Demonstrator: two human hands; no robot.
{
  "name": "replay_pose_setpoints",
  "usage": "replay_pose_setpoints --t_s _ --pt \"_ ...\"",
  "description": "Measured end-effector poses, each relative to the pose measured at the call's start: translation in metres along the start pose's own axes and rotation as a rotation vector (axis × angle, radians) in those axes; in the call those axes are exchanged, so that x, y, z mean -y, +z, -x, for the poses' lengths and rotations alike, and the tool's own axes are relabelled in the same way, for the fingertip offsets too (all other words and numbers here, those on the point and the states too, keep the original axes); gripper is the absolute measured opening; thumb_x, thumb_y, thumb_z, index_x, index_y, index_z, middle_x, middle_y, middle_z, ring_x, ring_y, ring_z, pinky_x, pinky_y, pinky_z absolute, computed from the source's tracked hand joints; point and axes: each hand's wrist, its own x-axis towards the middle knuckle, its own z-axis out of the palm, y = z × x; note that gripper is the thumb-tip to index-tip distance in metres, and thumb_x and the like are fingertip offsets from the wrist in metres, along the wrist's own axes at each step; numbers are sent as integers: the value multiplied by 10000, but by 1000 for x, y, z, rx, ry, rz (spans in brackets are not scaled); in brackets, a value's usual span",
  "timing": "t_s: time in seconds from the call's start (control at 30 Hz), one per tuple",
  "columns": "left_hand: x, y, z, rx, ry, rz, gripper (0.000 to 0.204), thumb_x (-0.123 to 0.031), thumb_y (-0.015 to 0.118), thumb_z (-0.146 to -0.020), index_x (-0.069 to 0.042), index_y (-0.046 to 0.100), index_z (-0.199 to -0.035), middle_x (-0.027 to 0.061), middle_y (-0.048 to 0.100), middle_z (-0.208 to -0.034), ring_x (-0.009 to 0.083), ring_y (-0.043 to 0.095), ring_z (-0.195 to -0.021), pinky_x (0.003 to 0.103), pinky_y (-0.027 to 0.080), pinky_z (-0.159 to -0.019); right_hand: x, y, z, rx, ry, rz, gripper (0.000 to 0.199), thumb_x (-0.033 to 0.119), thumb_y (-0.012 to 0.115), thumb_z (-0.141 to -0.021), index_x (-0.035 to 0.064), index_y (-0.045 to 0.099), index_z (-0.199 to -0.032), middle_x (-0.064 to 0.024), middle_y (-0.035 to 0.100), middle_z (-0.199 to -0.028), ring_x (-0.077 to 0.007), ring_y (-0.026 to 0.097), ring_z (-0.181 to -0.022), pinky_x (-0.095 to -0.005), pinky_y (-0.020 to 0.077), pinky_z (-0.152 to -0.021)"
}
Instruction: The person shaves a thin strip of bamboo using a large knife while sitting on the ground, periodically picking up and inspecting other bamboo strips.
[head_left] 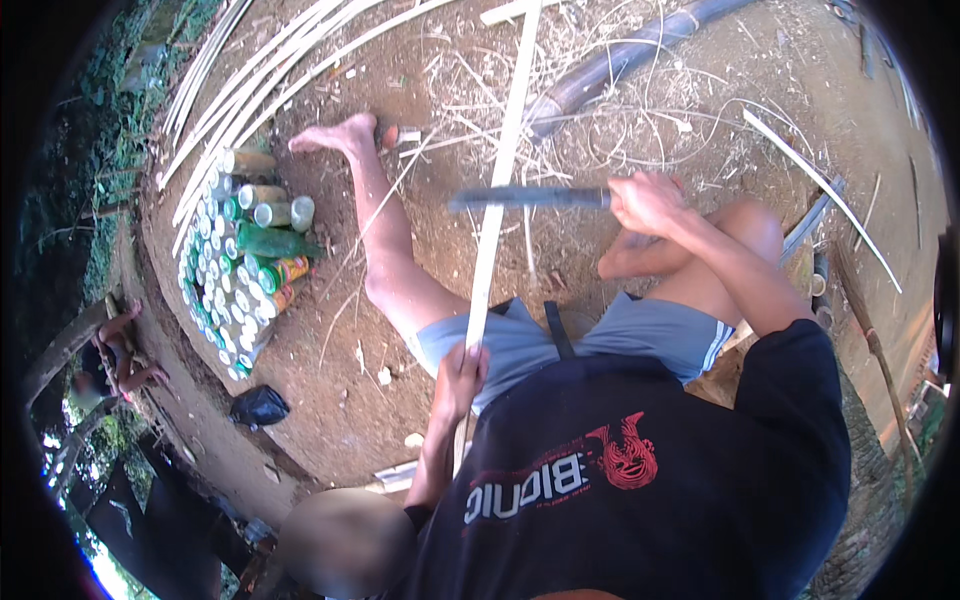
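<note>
Your left hand (460, 380) clasps a long, pale, flat wooden strip (509, 145) pointing to 12 o'clock; your right hand (650, 203) grips a dark, straight-bladed knife (550, 197) across it. Strip twist could deflect the knife.

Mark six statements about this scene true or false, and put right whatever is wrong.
1. The left hand grips a long strip. True.
2. The strip is black. False: it is pale.
3. The right hand holds a long knife by its handle. True.
4. The knife points toward the person's right. False: it points to the left, passing across the strip in this view.
5. A green bottle lies on the person's left. True.
6. The left foot wears a boot. False: it is bare.
</note>
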Motion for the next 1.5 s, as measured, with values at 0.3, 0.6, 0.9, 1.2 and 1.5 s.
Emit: replay_pose_setpoints --t_s 0.3,0.6,0.9,1.2,1.5 --pt "-62 28 -146 96 185 226 349 -247 369 -1027 39 569 -1035 114 635 -777 157 602 -644 325 491 -599 -17 3 -3 -171 410 -472 216 245 615 -833 50 653 -917 -170 669 -755 -323 669 -731 -427 503 -649" --pt "37 15 -53 -364 421 -823 411 -342 534 -948 -2 603 -1169 193 530 -1322 394 297 -1390 569 139 -1135 14 22 32 -26 365 -301 246 287 559 -880 57 641 -908 -170 674 -758 -324 669 -721 -467 524 -702" --pt "3 19 -14 -75 185 -33 225 -170 476 -996 14 602 -967 77 651 -818 134 550 -661 311 480 -644 58 58 76 -34 -129 -6 203 285 566 -868 90 621 -882 -148 663 -645 -332 677 -599 -524 538 -643" --pt "-18 31 4 -22 26 100 286 -206 395 -1035 19 565 -990 32 539 -616 73 435 -432 218 337 -378 35 31 76 -91 -159 183 159 212 576 -814 79 635 -879 -246 654 -766 -351 655 -602 -463 523 -515" --pt "-28 34 11 -33 23 23 291 -235 387 -1031 -19 565 -949 37 569 -625 72 461 -451 212 356 -407 18 29 71 -20 -138 104 230 263 606 -823 59 614 -929 -174 630 -660 -398 647 -641 -599 505 -774"
